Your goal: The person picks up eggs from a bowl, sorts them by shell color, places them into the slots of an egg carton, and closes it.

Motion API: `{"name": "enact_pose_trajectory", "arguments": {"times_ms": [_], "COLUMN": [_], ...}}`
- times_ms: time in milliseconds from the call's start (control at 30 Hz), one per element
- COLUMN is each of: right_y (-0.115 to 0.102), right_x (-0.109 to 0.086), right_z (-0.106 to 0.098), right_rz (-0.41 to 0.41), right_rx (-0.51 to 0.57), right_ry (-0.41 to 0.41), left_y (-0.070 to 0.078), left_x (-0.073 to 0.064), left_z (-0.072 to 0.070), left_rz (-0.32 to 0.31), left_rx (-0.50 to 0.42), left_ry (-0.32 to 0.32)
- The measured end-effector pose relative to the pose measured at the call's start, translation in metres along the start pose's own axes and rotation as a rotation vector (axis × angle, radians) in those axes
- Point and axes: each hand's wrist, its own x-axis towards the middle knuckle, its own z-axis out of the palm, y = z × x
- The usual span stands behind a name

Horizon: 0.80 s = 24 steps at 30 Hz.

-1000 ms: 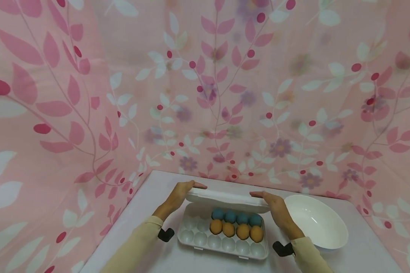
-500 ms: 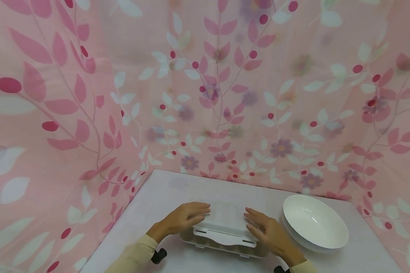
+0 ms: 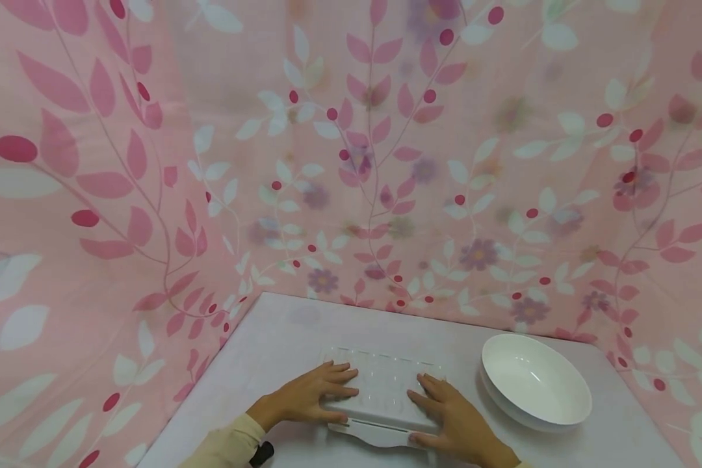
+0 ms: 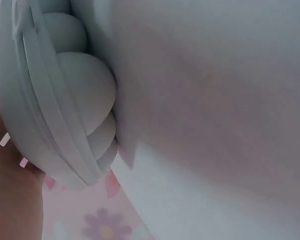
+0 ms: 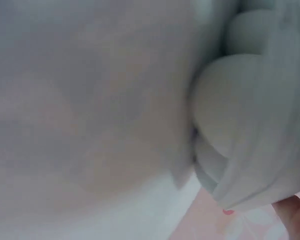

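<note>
A white plastic egg carton (image 3: 383, 390) lies in the middle of the table with its lid down. My left hand (image 3: 311, 393) rests on the left part of the lid, fingers spread and thumb at the front flap (image 3: 380, 434). On the right part, my right hand (image 3: 459, 421) lies likewise, its thumb by the flap's right end. Both wrist views show the carton's end from low down: rounded egg cups (image 4: 87, 92) under the rim in the left one, and matching cups (image 5: 222, 105) in the right one. The eggs inside are hidden under the lid.
A deep white bowl (image 3: 535, 380) stands to the right of the carton, close to my right hand. The table (image 3: 304, 318) has a pale cover, and a pink floral curtain (image 3: 386, 162) hangs along its back and sides.
The carton's lid, raised over blue and brown eggs a second ago, has swung down toward me and covers them. Both hands came down with it and now lie flat on top.
</note>
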Motion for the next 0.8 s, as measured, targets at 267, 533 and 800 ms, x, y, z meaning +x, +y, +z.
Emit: {"name": "enact_pose_trajectory", "arguments": {"times_ms": [267,533,800], "right_y": [0.0019,0.0024,-0.001], "right_x": [-0.0041,-0.0005,0.0039], "right_z": [0.006,0.007,0.0068], "right_rz": [-0.079,-0.124,-0.1], "right_rx": [-0.046,-0.083,-0.119], "right_ry": [0.047,0.039,0.014], "left_y": [0.0005,0.0025,0.0092], "left_x": [-0.0027,-0.0034,0.0019], "left_z": [0.0015,0.0031,-0.0003], "left_rz": [0.031,0.095,0.12], "left_rx": [0.038,0.121,0.179], "left_ry": [-0.041,-0.005,0.012]}}
